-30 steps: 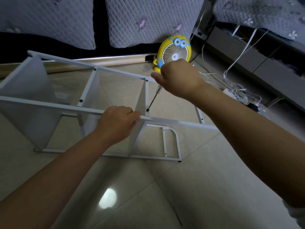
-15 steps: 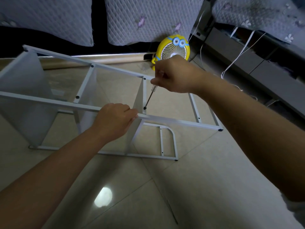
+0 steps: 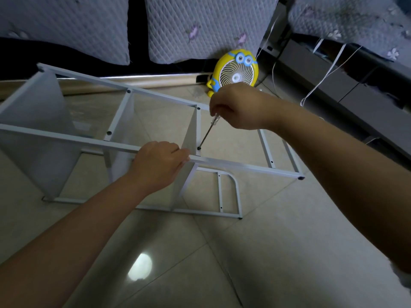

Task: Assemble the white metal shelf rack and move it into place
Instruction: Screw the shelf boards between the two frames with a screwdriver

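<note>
White rack [image 3: 66, 138] gripped by left hand [image 3: 159, 162], right hand [image 3: 240, 106] curled round a screwdriver [image 3: 208, 132]

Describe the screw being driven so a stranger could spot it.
Find the white rack lying on its side on the tiled floor, then the near rail that the left hand grips. Just right of that hand, a dark screw sits on the crossbar; unlike the other screws, it alone has the screwdriver tip on it.

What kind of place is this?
Probably a home living room: quilted cushions like a sofa's along the back, a glossy tiled floor, and a small cartoon fan standing on it.
</note>
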Motion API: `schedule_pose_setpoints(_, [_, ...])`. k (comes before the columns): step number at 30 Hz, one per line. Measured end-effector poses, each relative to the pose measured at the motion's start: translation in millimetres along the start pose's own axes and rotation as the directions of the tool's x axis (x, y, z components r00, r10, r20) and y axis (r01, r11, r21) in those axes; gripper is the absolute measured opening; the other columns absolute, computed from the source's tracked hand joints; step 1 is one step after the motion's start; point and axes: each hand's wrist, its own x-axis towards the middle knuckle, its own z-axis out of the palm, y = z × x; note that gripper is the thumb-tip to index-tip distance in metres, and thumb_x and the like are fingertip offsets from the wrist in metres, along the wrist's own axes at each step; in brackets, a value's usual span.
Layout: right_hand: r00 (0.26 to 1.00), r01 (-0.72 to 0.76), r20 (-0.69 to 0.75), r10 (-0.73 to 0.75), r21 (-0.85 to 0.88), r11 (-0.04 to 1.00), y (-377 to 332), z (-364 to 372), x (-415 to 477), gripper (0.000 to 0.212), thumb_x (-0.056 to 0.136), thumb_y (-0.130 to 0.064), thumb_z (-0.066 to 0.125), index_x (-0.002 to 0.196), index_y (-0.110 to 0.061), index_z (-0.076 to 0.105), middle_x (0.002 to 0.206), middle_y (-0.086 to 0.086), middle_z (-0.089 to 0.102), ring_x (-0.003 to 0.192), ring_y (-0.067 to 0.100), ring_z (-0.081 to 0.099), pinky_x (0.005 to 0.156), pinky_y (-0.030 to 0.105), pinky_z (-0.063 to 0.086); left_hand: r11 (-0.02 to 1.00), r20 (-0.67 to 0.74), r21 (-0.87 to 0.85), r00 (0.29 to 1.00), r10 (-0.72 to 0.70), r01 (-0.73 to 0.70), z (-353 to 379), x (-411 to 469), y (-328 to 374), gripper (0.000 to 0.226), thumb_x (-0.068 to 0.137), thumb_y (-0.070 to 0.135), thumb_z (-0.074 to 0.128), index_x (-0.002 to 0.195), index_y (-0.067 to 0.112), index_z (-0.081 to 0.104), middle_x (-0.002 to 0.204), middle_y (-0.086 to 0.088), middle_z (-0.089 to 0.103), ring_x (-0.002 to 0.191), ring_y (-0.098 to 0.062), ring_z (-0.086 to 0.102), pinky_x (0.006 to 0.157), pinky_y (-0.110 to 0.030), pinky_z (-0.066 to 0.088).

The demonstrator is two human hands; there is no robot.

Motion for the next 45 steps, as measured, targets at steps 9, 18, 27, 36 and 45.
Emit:
schedule_pose_setpoints(9, [0.981, -0.181, 0.03, 0.192, -0.222, 0.958, -17, 4, 10, 0.044, 0.099, -0.028, 0.037, 0.069, 0.003, 0.047, 0.073, 0.017, 0.049, 0.099, 0.034, 0.053, 0.067, 0.029, 0.026, 1.0, -0.031, 0.01, 0.999, 0.008, -0.008, 6, -1, 1, 0.052, 0.097, 0.028, 0.027, 0.079, 0.006, 0.07, 0.053, -0.007, 0.057, 0.041, -0.024, 0.051, 0.041, -0.028, 0.043])
schedule_pose_setpoints(18, [0.983, -0.113, 0.154, 0.104, 0.051, 0.992, -25, -8, 2, 0.019, 0.093, -0.007, 0.041, 0.104, 0.002, 0.052, 0.096, 0.018, 0.062, 0.077, 0.025, 0.06, 0.057, 0.019, 0.031, 1.0, -0.014, 0.022, 1.0, -0.007, 0.007, 0, 0, 0, 0.035, 0.086, 0.023, 0.041, 0.076, 0.007, 0.071, 0.05, -0.006, 0.056, 0.039, -0.021, 0.049, 0.042, -0.023, 0.04])
schedule_pose_setpoints(27, [0.997, -0.069, 0.019, 0.072, -0.127, 0.989, -16, -6, 2, 0.034, 0.096, -0.029, 0.044, 0.094, 0.002, 0.057, 0.084, 0.019, 0.057, 0.085, 0.03, 0.052, 0.066, 0.026, 0.026, 0.997, 0.018, 0.071, 1.0, -0.006, 0.005, 0, -1, 4, 0.032, 0.085, 0.024, 0.045, 0.077, 0.007, 0.071, 0.053, -0.006, 0.06, 0.041, -0.021, 0.054, 0.043, -0.024, 0.044])
schedule_pose_setpoints(36, [0.821, -0.552, -0.211, 0.53, -0.058, 0.832, -22, 18, -6, 0.043, 0.088, -0.028, 0.045, 0.052, -0.013, 0.027, 0.056, 0.004, 0.027, 0.071, 0.027, 0.037, 0.047, 0.027, 0.013, 0.999, -0.049, 0.036, 0.999, 0.014, -0.012, 6, -1, 3, 0.063, 0.099, 0.033, 0.019, 0.078, 0.005, 0.071, 0.056, -0.009, 0.063, 0.043, -0.023, 0.056, 0.044, -0.027, 0.046])
schedule_pose_setpoints(45, [0.964, -0.246, -0.119, 0.237, -0.076, 0.966, -10, 8, -12, 0.035, 0.096, -0.034, 0.04, 0.103, -0.003, 0.056, 0.103, 0.016, 0.062, 0.099, 0.034, 0.055, 0.071, 0.034, 0.037, 0.999, -0.067, 0.038, 0.998, 0.012, -0.01, 4, -1, -1, 0.07, 0.1, 0.037, 0.012, 0.077, 0.008, 0.071, 0.056, -0.005, 0.062, 0.043, -0.02, 0.055, 0.043, -0.025, 0.047])
